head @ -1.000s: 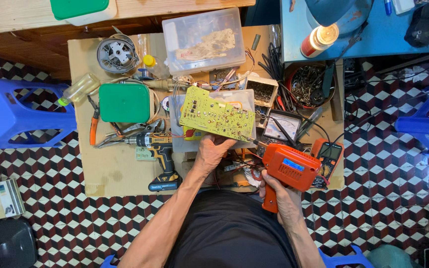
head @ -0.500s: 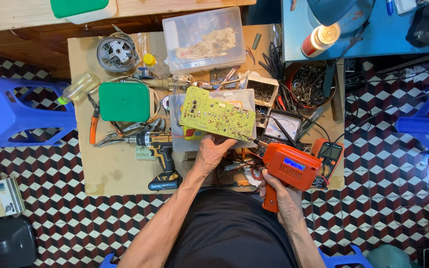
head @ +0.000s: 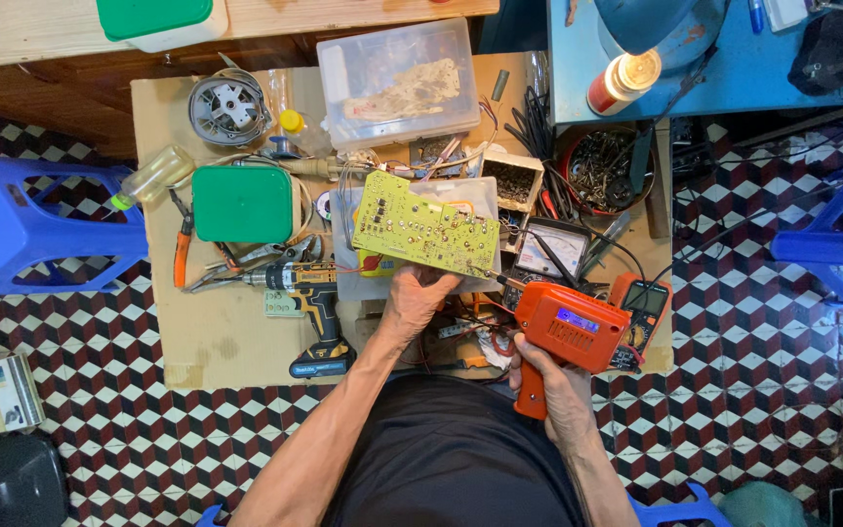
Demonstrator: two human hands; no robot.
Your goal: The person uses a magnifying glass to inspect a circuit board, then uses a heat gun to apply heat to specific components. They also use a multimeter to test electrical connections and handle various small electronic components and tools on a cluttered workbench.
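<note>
Left grip (head: 412, 298) clamped on flat yellow-green circuit board (head: 425, 225), right grip (head: 550, 390) wrapped around orange plastic soldering gun (head: 563, 334)

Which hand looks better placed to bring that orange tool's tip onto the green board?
Right, most likely. The right hand already grips the orange soldering gun, its tip close to the green circuit board's lower edge. The left hand is busy holding that board up.
</note>
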